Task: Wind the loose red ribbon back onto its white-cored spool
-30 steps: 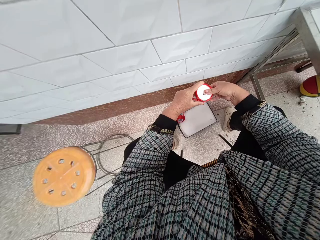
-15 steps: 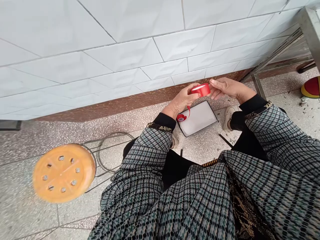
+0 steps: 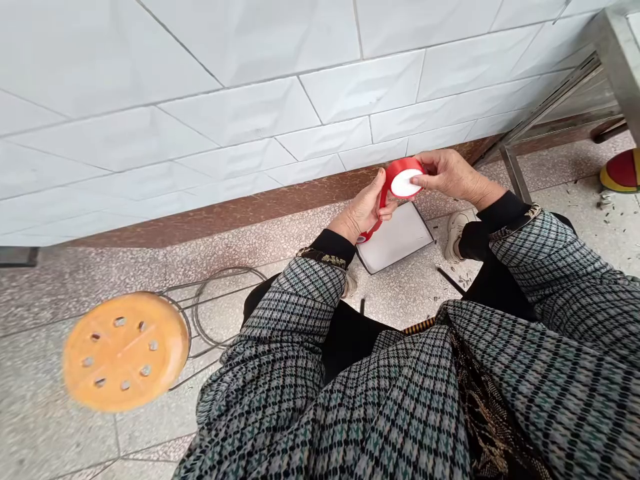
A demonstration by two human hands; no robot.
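Note:
In front of the wall, my right hand (image 3: 453, 177) is closed on a round white piece (image 3: 404, 183), thumb on its flat face. Glossy red tape (image 3: 404, 163) runs around its edge. A strip of this tape passes down by my left hand (image 3: 367, 207), whose thumb points up and whose fingers curl around the strip. Below that hand the strip leads to a small red tape roll (image 3: 364, 237), partly hidden by the wrist. I cannot tell whether the white piece is solid or hollow.
A white board with a dark edge (image 3: 400, 243) lies on the speckled floor between the shoes. To the left is a tipped stool with an orange seat (image 3: 125, 353) and wire legs. A metal frame (image 3: 515, 173) and a red-yellow ball (image 3: 623, 172) are on the right.
The white piece has passed from my left hand to my right and tilted so its flat face shows. My right fingers have closed on it, while my left hand has shifted down to the strip.

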